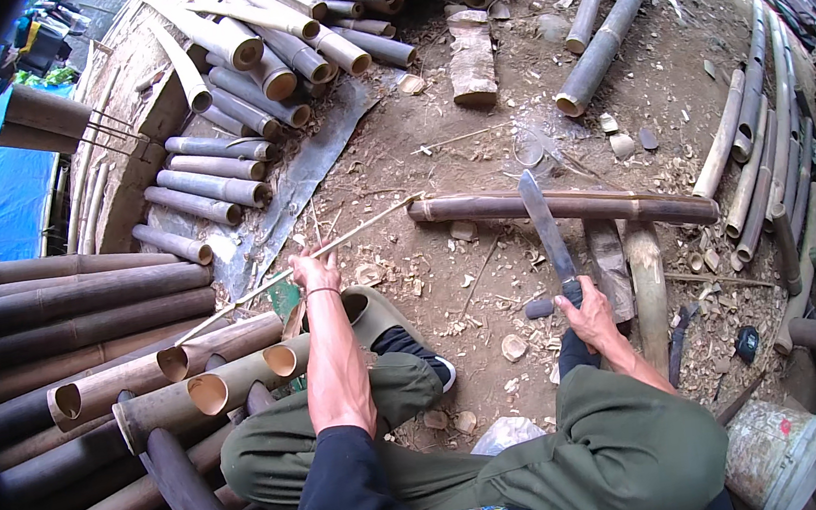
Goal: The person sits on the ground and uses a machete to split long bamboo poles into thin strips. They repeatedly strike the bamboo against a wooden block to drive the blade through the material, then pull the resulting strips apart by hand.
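My left hand (314,269) is closed around a long thin bamboo strip (365,228), which slants from the bamboo tubes at left up to the middle. My right hand (591,317) grips a machete by its dark handle, the broad grey blade (548,229) pointing up and away. Just beyond the blade lies a brown bamboo pole (624,206), split along its top. Close to my left forearm are two cut bamboo tubes, a brown one (131,382) and a paler one (150,415) with scooped openings.
Stacked poles (84,322) fill the left side. More cut bamboo (255,61) is heaped at the far left. A wooden block (472,56), wood chips (514,348) and a tape measure (747,344) lie on the dirt. A white bucket (782,449) stands near right.
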`<state>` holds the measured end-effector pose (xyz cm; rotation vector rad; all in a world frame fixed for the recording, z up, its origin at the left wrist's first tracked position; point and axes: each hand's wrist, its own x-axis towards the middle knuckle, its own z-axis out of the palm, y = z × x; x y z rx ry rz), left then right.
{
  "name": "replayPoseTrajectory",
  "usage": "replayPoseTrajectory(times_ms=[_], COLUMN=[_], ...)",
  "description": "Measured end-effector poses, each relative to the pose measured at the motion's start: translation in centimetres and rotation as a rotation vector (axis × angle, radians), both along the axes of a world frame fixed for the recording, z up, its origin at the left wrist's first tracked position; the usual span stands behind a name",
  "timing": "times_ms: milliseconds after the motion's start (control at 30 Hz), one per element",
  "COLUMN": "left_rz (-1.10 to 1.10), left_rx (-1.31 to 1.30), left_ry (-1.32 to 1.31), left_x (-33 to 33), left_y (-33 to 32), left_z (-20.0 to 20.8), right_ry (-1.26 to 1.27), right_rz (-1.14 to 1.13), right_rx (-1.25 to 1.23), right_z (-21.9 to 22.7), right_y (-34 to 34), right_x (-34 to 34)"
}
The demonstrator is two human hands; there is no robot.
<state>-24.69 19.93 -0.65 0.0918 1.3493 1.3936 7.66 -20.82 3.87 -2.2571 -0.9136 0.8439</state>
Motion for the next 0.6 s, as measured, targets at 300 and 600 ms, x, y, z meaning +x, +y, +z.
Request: replayPoseTrajectory(times_ms=[300,600], left_rz=[-0.653,-1.466], left_rx=[1.045,1.148], left_ry=[0.623,0.948], left_x=[15.9,29.8], left_y=[-2.6,-12.3], left_z=[16.1,13.5], right_ry=[1.189,1.310], right_rz=[-0.358,-0.330], right_rx=[0.392,0.110], right_z=[-1.5,1.4], right_y=[4.9,10.4], right_x=[-2.7,-10.5])
